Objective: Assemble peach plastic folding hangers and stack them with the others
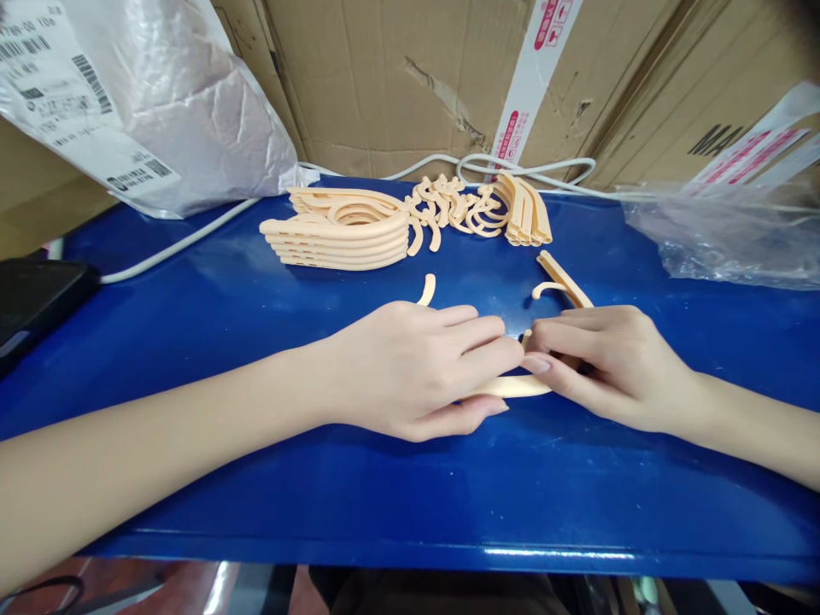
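Observation:
Low over the blue table, my left hand is closed around a cream plastic hanger piece, its fingers pointing right. My right hand pinches the other end of that piece, so both hands nearly touch. Fingers cover most of it. A curved cream end sticks out behind my left hand. Just beyond my right hand are a straight cream strip and a small hook, partly hidden by the fingers.
At the back of the blue table lie stacked cream hanger pieces, loose hooks and straight arms. Cardboard boxes and a white cable stand behind. A plastic parcel, dark phone and clear film flank them.

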`<move>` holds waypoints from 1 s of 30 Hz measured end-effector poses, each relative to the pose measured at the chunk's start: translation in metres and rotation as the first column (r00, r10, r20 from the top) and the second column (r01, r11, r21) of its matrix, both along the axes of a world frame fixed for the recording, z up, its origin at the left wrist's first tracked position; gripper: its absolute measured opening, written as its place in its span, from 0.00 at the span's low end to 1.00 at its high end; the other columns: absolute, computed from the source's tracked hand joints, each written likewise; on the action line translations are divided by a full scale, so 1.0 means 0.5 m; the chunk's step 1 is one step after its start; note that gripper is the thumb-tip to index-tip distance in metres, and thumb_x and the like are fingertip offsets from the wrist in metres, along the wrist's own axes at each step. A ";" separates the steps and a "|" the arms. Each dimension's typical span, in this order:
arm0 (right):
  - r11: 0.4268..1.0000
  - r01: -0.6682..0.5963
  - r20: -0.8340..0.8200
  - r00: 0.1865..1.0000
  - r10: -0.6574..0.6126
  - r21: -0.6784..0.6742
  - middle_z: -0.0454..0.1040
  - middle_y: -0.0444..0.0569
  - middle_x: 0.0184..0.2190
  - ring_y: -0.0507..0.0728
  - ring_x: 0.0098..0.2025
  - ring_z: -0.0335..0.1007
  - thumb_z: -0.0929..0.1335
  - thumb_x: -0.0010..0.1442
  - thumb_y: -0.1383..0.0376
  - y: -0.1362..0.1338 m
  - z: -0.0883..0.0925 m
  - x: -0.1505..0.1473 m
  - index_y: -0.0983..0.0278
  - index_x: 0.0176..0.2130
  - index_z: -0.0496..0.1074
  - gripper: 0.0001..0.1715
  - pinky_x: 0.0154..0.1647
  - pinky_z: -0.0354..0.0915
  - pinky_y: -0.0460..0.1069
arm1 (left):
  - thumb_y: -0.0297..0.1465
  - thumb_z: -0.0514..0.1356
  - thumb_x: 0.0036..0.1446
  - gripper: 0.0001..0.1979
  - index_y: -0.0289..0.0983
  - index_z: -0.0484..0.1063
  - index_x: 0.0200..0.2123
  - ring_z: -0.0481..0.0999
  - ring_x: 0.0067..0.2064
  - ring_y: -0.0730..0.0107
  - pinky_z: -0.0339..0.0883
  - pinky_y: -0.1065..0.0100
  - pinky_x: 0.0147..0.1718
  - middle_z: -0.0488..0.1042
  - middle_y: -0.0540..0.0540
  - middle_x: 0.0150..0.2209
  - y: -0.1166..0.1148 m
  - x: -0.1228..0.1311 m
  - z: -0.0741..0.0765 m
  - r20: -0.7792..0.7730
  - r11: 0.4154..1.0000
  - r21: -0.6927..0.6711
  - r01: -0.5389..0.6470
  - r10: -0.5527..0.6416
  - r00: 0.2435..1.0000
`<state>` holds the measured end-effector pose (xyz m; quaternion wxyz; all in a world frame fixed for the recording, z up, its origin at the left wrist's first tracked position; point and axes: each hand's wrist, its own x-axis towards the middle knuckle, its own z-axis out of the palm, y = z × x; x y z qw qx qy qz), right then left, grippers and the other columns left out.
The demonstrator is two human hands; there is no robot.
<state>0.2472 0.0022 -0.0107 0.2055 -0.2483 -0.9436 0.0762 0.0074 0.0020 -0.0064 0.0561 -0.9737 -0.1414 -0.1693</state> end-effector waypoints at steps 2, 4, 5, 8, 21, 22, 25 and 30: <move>1.000 0.008 0.002 1.000 -0.008 0.007 0.58 0.39 0.19 0.48 0.20 0.53 0.60 0.69 0.64 0.000 0.000 0.000 0.62 0.26 0.58 0.18 0.23 0.52 0.45 | 0.35 0.49 0.68 0.14 0.33 0.70 0.44 0.72 0.36 0.66 0.63 0.66 0.29 0.75 0.46 0.38 0.000 0.000 0.000 0.002 1.000 -0.001 0.000 0.000 1.000; 1.000 0.022 0.009 1.000 -0.023 0.007 0.58 0.39 0.18 0.48 0.20 0.54 0.60 0.69 0.63 -0.001 0.000 0.000 0.62 0.26 0.59 0.19 0.23 0.52 0.45 | 0.35 0.49 0.68 0.14 0.33 0.71 0.44 0.72 0.36 0.66 0.63 0.66 0.28 0.75 0.46 0.38 0.000 0.000 -0.001 0.006 1.000 0.002 -0.001 0.001 1.000; 1.000 0.031 0.010 0.999 -0.031 0.005 0.59 0.39 0.18 0.48 0.19 0.55 0.60 0.69 0.63 -0.001 0.000 0.000 0.62 0.26 0.60 0.18 0.23 0.53 0.45 | 0.35 0.49 0.68 0.14 0.33 0.71 0.44 0.72 0.36 0.66 0.63 0.66 0.28 0.75 0.46 0.38 0.000 0.000 -0.001 0.006 1.000 0.002 -0.002 0.002 1.000; 0.999 0.048 0.003 0.999 -0.048 0.000 0.62 0.39 0.18 0.48 0.19 0.58 0.60 0.69 0.62 -0.002 0.001 0.000 0.63 0.28 0.62 0.17 0.22 0.54 0.45 | 0.35 0.48 0.68 0.15 0.33 0.71 0.44 0.72 0.36 0.66 0.63 0.66 0.28 0.75 0.46 0.38 -0.001 0.000 -0.001 0.000 1.000 0.001 -0.004 0.004 1.000; 0.995 0.095 -0.016 0.995 -0.095 -0.031 0.65 0.38 0.18 0.46 0.19 0.60 0.62 0.69 0.60 -0.003 -0.004 0.003 0.63 0.34 0.65 0.12 0.23 0.56 0.43 | 0.36 0.49 0.68 0.14 0.34 0.70 0.42 0.72 0.37 0.65 0.62 0.65 0.27 0.74 0.47 0.37 0.003 0.000 -0.006 0.004 1.000 -0.011 -0.010 0.010 1.000; 0.995 0.097 -0.016 0.995 -0.098 -0.031 0.65 0.38 0.18 0.46 0.20 0.60 0.62 0.69 0.60 -0.003 -0.004 0.002 0.63 0.34 0.65 0.12 0.23 0.56 0.43 | 0.36 0.48 0.68 0.14 0.34 0.69 0.43 0.72 0.36 0.66 0.61 0.65 0.27 0.74 0.47 0.37 0.003 0.000 -0.007 0.011 1.000 -0.015 -0.013 0.013 1.000; 0.995 0.099 -0.017 0.995 -0.100 -0.031 0.65 0.38 0.18 0.47 0.20 0.60 0.62 0.69 0.61 -0.002 -0.004 0.002 0.63 0.33 0.65 0.12 0.23 0.55 0.44 | 0.37 0.49 0.68 0.13 0.35 0.69 0.43 0.72 0.36 0.67 0.61 0.65 0.27 0.74 0.48 0.37 0.003 -0.002 -0.008 0.025 0.999 -0.025 -0.021 0.022 0.999; 0.996 0.085 -0.028 0.996 -0.086 -0.034 0.66 0.38 0.19 0.47 0.19 0.61 0.63 0.68 0.61 -0.003 -0.004 0.003 0.63 0.34 0.65 0.11 0.22 0.57 0.43 | 0.36 0.49 0.67 0.13 0.34 0.69 0.43 0.72 0.36 0.66 0.62 0.65 0.26 0.74 0.47 0.38 0.000 -0.001 -0.005 0.013 1.000 -0.015 -0.023 0.023 1.000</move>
